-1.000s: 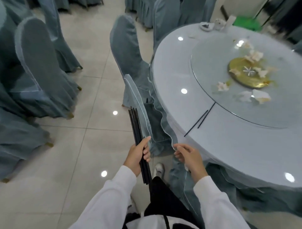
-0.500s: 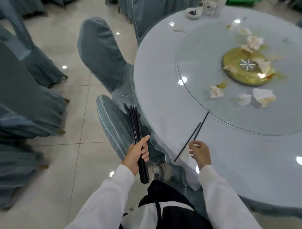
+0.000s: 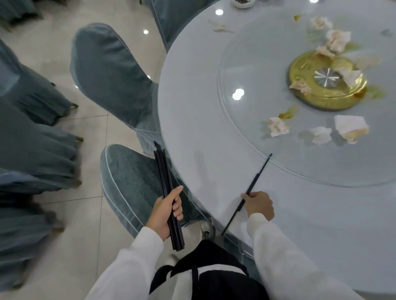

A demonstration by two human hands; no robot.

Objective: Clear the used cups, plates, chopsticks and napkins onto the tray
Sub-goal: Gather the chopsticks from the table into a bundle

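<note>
While the left hand [image 3: 166, 214] grips a bundle of black chopsticks [image 3: 168, 192] at about seven o'clock in the view, fingers and thumb curled round their lower half so the tips fan up toward twelve, the right hand [image 3: 258, 205] at about five o'clock pinches a loose pair of chopsticks [image 3: 249, 190] near their middle on the round table [image 3: 192, 107]. That pair lies slantwise, its far end touching the rim of the glass turntable [image 3: 246, 64] at about one o'clock from the hand, its near end overhanging the table edge toward seven. Whether the pair is already lifted clear of the cloth cannot be told. These sticks look thin, stiff, light and smooth, so they are likely to slide against each other or roll; a hold close to the middle, squeezing both together, should keep them balanced and parallel for adding to the bundle. Crumpled napkins [image 3: 278, 126] lie scattered on the turntable from one to two o'clock, around a gold centre disc [image 3: 327, 94]; soft and weightless, they should gather by simple scrunching. A small dish [image 3: 244, 2] sits at the far edge near twelve. No tray is in view. Covered chairs [image 3: 111, 70] stand from nine to eleven o'clock.
</note>
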